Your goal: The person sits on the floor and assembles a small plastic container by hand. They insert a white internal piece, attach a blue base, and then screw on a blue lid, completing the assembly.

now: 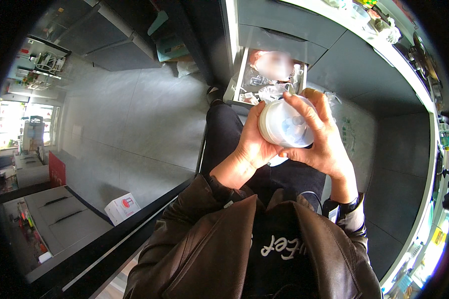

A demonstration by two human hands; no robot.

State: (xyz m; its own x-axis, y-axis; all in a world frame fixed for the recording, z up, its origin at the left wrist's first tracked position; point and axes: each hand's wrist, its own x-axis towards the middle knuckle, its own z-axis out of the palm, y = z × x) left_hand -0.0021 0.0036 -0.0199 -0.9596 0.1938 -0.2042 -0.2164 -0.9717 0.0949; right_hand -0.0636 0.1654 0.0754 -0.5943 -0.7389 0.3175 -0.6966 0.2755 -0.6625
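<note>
Both hands hold a round, translucent white plastic container (286, 125) over my lap, tilted on its side. My left hand (249, 142) wraps around its left side and underneath. Across its right end curl the fingers of my right hand (320, 130), with the thumb at the lower edge. Small bluish shapes show faintly through the plastic; I cannot make out what they are. Just beyond my hands, an open drawer (242, 72) holds clear plastic bags (273, 93) and several small items. Part of the drawer's contents is blurred.
Dark grey cabinets (374, 70) run along the right under a white counter edge (401, 67) with items on top. A black frame (199, 45) stands to the left of the drawer. On the grey tiled floor (149, 114) sits a white box (122, 209).
</note>
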